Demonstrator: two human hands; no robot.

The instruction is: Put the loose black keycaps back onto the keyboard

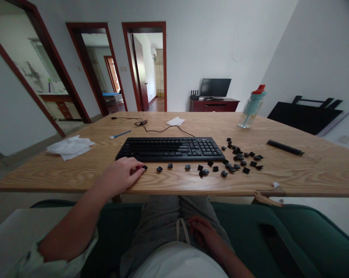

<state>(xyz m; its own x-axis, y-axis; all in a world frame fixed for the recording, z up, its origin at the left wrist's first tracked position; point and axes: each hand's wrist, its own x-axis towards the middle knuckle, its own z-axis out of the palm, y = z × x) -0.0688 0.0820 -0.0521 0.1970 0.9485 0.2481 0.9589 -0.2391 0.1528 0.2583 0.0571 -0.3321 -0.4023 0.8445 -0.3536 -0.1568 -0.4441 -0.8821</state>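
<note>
A black keyboard (170, 148) lies on the wooden table, with many keys visible across it. My left hand (119, 175) rests by its lower left corner, thumb and forefinger closed on a small black keycap (144, 168) at the tabletop. Along the front of the keyboard lie more loose keycaps, among them one keycap (159, 169) just right of my fingers and another keycap (187, 166) farther along. A scattered heap of keycaps (237, 157) spreads off the keyboard's right end. My right hand (202, 229) lies loosely on my lap below the table, fingers relaxed and holding nothing visible.
White tissues (70, 146) and a blue brush (120, 134) are at left. Behind the keyboard runs its cable (157, 130), near another tissue (176, 121). A water bottle (251, 108) stands back right; a long black bar (284, 147) lies right. The table's front edge (174, 191) is close.
</note>
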